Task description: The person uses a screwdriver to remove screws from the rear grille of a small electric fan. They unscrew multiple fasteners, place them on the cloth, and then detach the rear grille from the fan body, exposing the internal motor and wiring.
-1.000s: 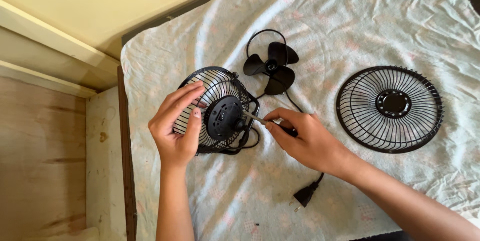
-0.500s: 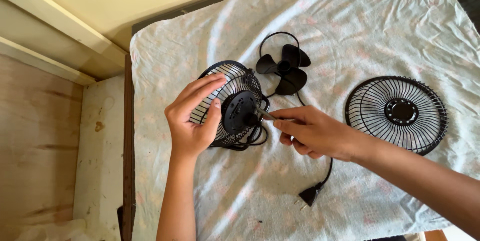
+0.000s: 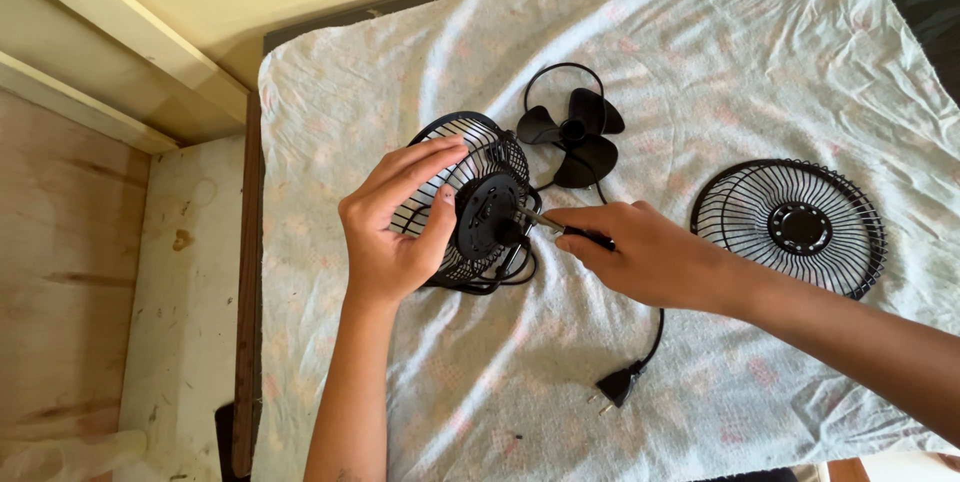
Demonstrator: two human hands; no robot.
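Head view: screwdriver at the fan's rear grille

A black rear grille with motor housing (image 3: pixel 470 207) stands tilted on the pale cloth (image 3: pixel 700 32). The left hand (image 3: pixel 395 227) wraps its rim, fingers curled over the wires. The right hand (image 3: pixel 640 254) pinches a screwdriver (image 3: pixel 555 225), tip at the housing. Fan blades (image 3: pixel 575 134) lie just behind, the front grille (image 3: pixel 790 227) well apart, the plug (image 3: pixel 615 385) nearer the person.
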